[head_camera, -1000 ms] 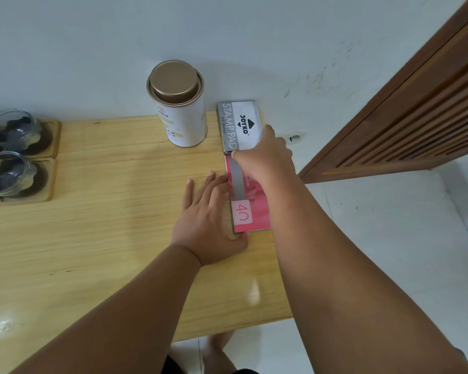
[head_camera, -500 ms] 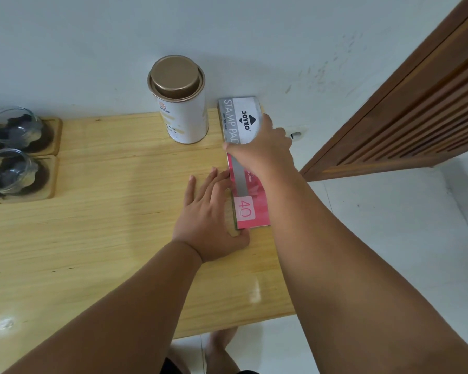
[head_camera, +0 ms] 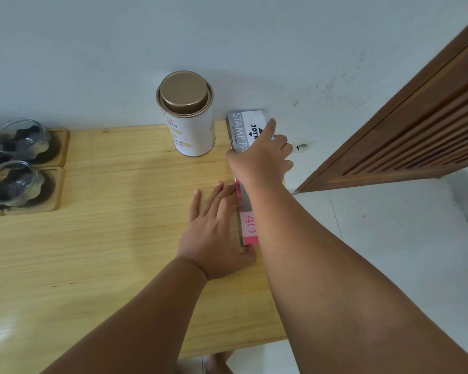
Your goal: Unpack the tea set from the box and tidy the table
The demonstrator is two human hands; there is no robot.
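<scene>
1. Table (head_camera: 92,265): pale yellow wood with fine straight grain and a slight gloss; its near edge and left side are cut off by the frame.
2. Left hand (head_camera: 216,233): laid flat, palm down, fingers spread on the wood; its thumb side touches the long edge of the box.
3. Box (head_camera: 247,225): a flat, rectangular carton lying along the table's right edge. The near end is pink with "40" printed on it; the far end is grey and white, lettered "STAMP PAD". Its middle is hidden under the right forearm.
4. Right hand (head_camera: 262,155): resting on the box's far half, index finger stretched out over the lettering, other fingers loosely curled over the right edge. Whether it grips the box or merely presses on it cannot be told.
5. Tin (head_camera: 187,117): upright white cylinder with a smooth bronze lid, just left of the box's far end, apart from it.
6. Glass cups (head_camera: 16,163): clear, wavy-rimmed, on square wooden coasters at the far left, well apart from the box; partly cut off, dark contents unclear.
7. Wall (head_camera: 227,36): pale, matt, scuffed; a slatted brown wooden door (head_camera: 416,117) at right.
</scene>
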